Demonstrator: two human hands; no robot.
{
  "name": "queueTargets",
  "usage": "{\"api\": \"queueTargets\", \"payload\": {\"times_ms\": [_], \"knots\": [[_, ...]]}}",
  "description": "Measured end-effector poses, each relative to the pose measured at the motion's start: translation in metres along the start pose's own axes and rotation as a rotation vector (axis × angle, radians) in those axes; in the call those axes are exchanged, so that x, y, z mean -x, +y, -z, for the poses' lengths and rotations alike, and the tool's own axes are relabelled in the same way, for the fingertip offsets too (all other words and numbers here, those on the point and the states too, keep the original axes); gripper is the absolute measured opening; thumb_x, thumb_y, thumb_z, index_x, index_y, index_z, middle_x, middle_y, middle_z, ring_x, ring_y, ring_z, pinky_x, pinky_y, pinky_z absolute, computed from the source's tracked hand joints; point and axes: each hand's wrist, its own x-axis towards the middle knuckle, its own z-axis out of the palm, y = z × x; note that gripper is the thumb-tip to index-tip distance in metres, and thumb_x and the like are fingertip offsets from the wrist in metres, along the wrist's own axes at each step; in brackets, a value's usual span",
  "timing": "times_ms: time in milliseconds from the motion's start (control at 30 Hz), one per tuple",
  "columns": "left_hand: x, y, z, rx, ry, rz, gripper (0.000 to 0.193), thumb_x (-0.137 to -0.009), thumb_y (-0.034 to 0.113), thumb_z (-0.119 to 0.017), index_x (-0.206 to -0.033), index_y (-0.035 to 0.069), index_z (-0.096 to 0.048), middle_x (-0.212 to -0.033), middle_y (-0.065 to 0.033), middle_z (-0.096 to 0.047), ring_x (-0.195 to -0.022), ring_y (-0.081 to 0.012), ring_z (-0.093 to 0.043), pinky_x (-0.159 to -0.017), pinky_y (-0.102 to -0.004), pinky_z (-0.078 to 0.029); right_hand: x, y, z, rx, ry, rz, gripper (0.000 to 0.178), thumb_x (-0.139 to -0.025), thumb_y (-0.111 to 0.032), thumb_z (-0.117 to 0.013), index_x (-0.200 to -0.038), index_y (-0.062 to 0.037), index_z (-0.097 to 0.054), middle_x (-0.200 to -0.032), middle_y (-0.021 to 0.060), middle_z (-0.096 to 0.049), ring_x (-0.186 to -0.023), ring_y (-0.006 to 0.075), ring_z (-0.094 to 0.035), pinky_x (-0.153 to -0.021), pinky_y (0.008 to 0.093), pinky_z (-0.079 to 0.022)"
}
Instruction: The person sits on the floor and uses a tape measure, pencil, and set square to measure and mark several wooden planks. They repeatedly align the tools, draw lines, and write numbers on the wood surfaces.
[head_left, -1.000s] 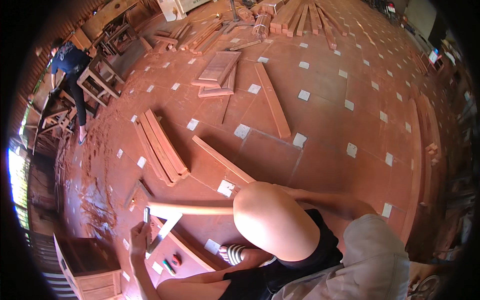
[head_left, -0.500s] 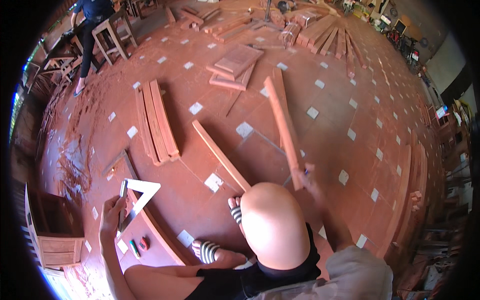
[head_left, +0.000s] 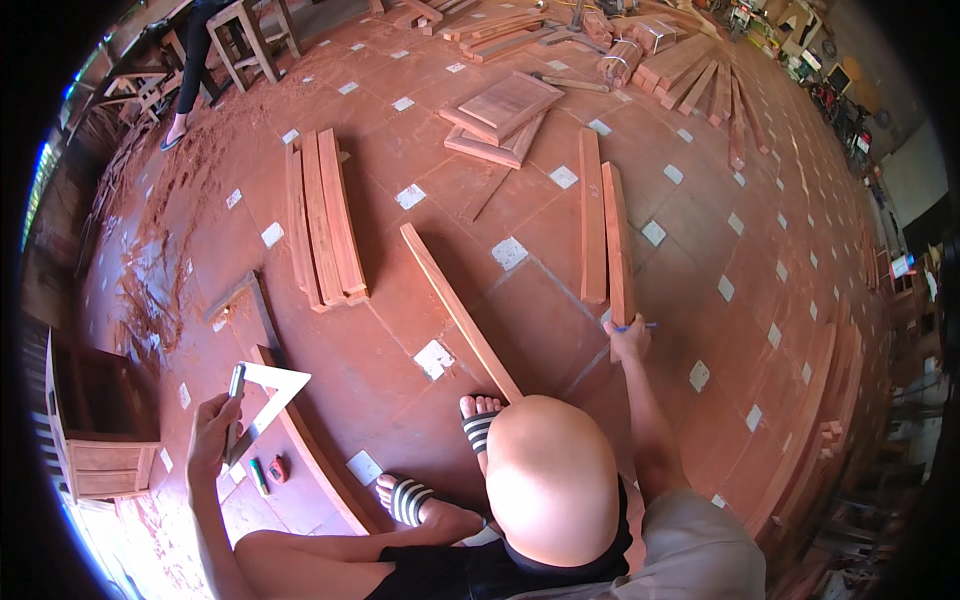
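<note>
My left hand (head_left: 212, 428) is closed on the thick stock of a metal triangle square (head_left: 284, 380), raised over the left floor. Out to the right, my right hand (head_left: 629, 340) is closed round the near end of a reddish wooden bar (head_left: 617, 235). A blue pen (head_left: 648, 325) sticks out sideways from the same hand. Another wooden bar (head_left: 592, 215) lies alongside, just to the left. A narrow wooden strip (head_left: 455, 305) runs along the floor to my foot. Below the square lies a curved-looking wooden piece (head_left: 318, 470).
A red tape measure (head_left: 278, 468) and a green tool (head_left: 259, 477) lie near my left forearm. Beyond are a dark L-shaped square (head_left: 262, 310), several bars (head_left: 328, 220), framed panels (head_left: 510, 105) and a timber pile (head_left: 690, 75). A wooden cabinet (head_left: 105, 455) stands left. Another person's leg (head_left: 190, 85) shows far left.
My right hand has swung the wooden bar, which slanted across the other bar, over to its right side, so the two now lie roughly parallel. My left hand still holds the square.
</note>
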Motion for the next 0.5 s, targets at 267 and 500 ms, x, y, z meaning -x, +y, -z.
{"api": "queueTargets", "payload": {"times_ms": [267,500], "knots": [[0.009,-0.004,0.001,-0.069,0.147,0.009,0.026,-0.105,0.030,-0.064,-0.097,0.005,-0.066,-0.073,0.0039,-0.053,-0.056,-0.0044,-0.052,-0.051,-0.0225,-0.039,-0.142,-0.054,-0.060,-0.001,0.366,0.304,0.053,-0.077,-0.035,-0.087,-0.116,-0.0046,-0.069,-0.115,0.0228,-0.073,-0.104,0.0460,-0.069,-0.090,0.0547,-0.056],[0.030,-0.009,0.014,-0.185,0.232,0.049,0.029,-0.103,0.031,-0.066,-0.091,0.005,-0.068,-0.073,0.0044,-0.055,-0.062,-0.0047,-0.051,-0.053,-0.0259,-0.037,-0.116,-0.039,-0.063,-0.077,0.238,0.317,0.034,-0.086,-0.031,-0.071,-0.109,-0.0062,-0.072,-0.099,0.0219,-0.075,-0.093,0.0411,-0.073,-0.084,0.0500,-0.057]]}}
